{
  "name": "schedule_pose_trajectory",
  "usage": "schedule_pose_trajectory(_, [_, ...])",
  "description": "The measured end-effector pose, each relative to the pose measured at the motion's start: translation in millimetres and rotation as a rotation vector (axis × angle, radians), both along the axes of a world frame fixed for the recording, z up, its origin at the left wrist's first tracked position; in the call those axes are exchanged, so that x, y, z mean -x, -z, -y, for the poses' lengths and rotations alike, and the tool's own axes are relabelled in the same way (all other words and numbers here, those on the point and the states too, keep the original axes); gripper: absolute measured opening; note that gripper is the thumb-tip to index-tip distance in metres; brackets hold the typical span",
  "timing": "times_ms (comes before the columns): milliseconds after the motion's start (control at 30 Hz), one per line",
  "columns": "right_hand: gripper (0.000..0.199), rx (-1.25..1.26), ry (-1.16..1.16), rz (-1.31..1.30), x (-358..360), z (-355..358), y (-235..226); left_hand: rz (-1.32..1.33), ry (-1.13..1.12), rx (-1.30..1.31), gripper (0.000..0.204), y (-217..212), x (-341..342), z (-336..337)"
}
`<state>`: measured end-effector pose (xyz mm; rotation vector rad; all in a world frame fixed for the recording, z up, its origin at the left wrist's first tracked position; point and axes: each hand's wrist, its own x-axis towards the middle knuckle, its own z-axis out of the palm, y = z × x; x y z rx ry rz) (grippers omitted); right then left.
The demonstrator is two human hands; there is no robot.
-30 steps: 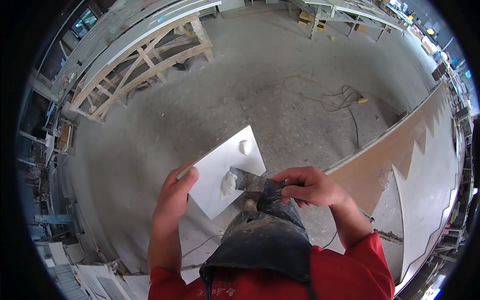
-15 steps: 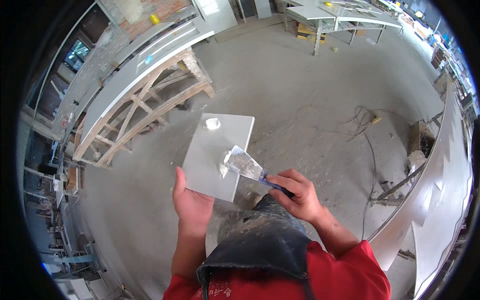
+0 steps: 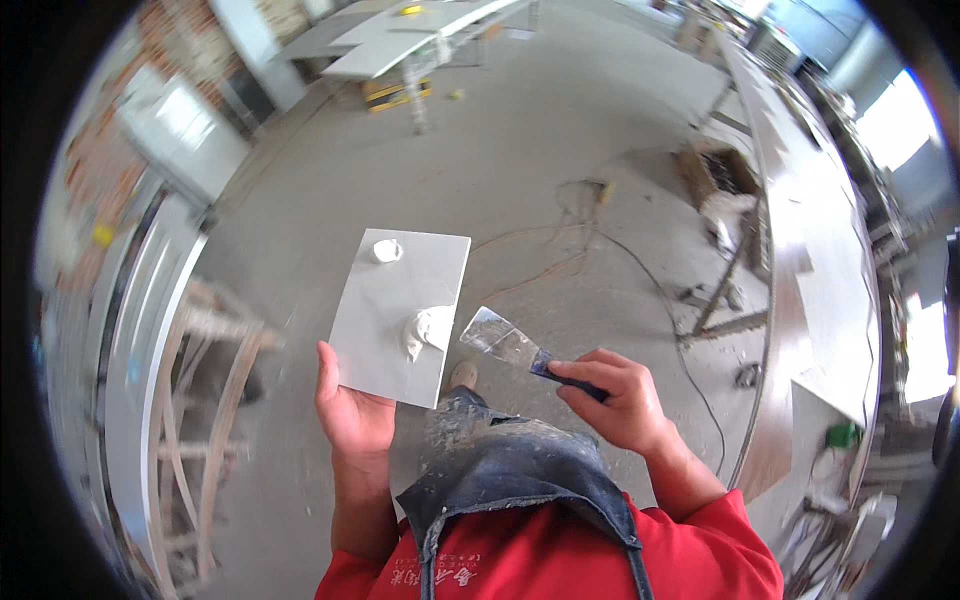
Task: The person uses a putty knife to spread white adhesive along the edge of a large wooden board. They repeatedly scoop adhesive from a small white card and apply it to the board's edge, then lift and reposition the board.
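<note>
Bare grey concrete floor [image 3: 560, 150] throughout. Pale workbench [image 3: 420, 35] at 12 o'clock. Timber frame [image 3: 215, 400] at 8 o'clock. Long curved wooden counter [image 3: 810, 260] at 3 o'clock. Loose cable [image 3: 660, 290] on floor. Bright daylight enters at 2 o'clock.

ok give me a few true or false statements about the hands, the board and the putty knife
1. The left hand grips the flat grey board by its near edge. True.
2. The right hand holds a hammer. False: it holds a putty knife.
3. Two white putty lumps sit on the board. True.
4. The knife blade is buried in the far lump. False: it is beside the near lump.
5. The board lies on the floor. False: it is held up.
</note>
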<state>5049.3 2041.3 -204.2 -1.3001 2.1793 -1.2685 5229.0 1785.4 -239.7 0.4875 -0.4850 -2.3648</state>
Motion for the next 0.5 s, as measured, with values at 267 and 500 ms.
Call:
schedule_pose_trajectory(267, [0.035, 0.000, 0.378, 0.117, 111, -7, -46, 0.049, 0.464, 0.074, 0.056, -22, 229, 39])
schedule_pose_trajectory(500, [0.030, -0.035, 0.621, 0.078, 214, -22, -36, 0.082, 0.725, 0.067, 0.057, -11, 408, 29])
